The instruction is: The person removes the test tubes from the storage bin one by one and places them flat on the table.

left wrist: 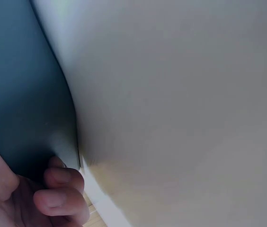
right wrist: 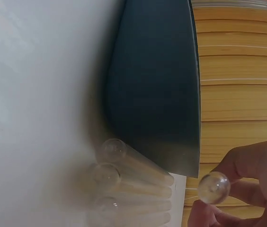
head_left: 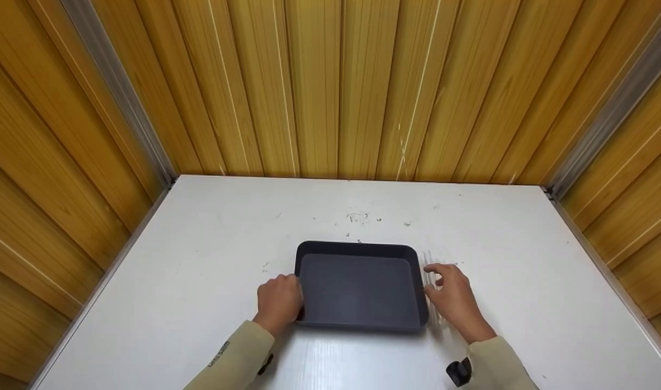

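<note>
A dark grey rectangular tray (head_left: 357,292) rests on the white table between both hands. My left hand (head_left: 280,300) grips its left side; in the left wrist view, curled fingers (left wrist: 60,201) sit at the tray's wall (left wrist: 24,90). Just off the opposite side is my right hand (head_left: 453,297), which pinches a clear tube (right wrist: 214,187) with a rounded end between thumb and fingers. Several similar clear tubes (right wrist: 106,177) lie side by side on the table, close along the tray's right wall (right wrist: 152,85). From the head camera they are faint and partly behind the right hand.
The white table (head_left: 227,233) has small dark marks behind the tray. Wood-look panels (head_left: 314,86) close it in at the back and on both sides, with grey metal posts (head_left: 119,86) at the corners.
</note>
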Available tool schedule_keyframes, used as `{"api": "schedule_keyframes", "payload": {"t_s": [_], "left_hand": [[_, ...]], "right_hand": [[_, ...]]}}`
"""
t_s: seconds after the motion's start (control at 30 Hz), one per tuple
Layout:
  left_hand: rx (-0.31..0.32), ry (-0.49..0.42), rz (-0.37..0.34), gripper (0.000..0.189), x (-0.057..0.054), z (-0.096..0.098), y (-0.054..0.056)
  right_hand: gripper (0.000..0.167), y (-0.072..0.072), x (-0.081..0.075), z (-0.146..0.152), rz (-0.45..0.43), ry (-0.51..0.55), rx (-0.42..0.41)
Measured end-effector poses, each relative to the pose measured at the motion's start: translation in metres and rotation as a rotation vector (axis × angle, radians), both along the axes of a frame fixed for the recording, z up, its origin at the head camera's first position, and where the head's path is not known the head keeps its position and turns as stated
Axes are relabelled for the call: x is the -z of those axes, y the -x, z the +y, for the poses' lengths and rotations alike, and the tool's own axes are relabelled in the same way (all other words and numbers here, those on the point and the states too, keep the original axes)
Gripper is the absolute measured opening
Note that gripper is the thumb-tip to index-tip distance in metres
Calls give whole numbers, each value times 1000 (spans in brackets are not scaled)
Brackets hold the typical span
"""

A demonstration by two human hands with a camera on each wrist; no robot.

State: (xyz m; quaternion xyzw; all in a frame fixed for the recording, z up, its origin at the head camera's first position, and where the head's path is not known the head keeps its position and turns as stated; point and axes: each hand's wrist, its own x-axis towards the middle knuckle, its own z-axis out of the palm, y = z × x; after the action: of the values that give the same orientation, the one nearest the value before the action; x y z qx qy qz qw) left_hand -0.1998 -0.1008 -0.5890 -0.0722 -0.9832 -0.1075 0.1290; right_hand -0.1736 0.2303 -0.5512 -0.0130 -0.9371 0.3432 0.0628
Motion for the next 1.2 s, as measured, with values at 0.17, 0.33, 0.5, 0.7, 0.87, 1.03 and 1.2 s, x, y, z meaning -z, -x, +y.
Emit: {"api": "schedule_keyframes", "payload": {"t_s": [0.17, 0.33, 0.5, 0.7, 0.87, 1.03, 1.2], "left_hand": [[4, -4, 3, 27, 0, 0, -1], [-3, 5, -14, 27, 0, 0, -1], [-2, 12, 7, 27, 0, 0, -2], [3, 20, 49, 27, -2, 1, -3], [-1, 20, 47, 28, -2, 1, -3], [-4, 15, 47, 29, -1, 1, -3], [-7, 14, 16, 28, -1, 1, -2]], "right_hand": [[35, -1, 1, 3, 7, -5, 4], [35, 0, 3, 8, -2, 4, 6], [36, -1, 3, 13, -11, 0, 14], [36, -3, 4, 20, -2, -13, 30], [36, -3, 6, 24, -2, -16, 41], [37, -2, 8, 29, -11, -31, 38], [37, -2, 10, 32, -29, -39, 39]]}}
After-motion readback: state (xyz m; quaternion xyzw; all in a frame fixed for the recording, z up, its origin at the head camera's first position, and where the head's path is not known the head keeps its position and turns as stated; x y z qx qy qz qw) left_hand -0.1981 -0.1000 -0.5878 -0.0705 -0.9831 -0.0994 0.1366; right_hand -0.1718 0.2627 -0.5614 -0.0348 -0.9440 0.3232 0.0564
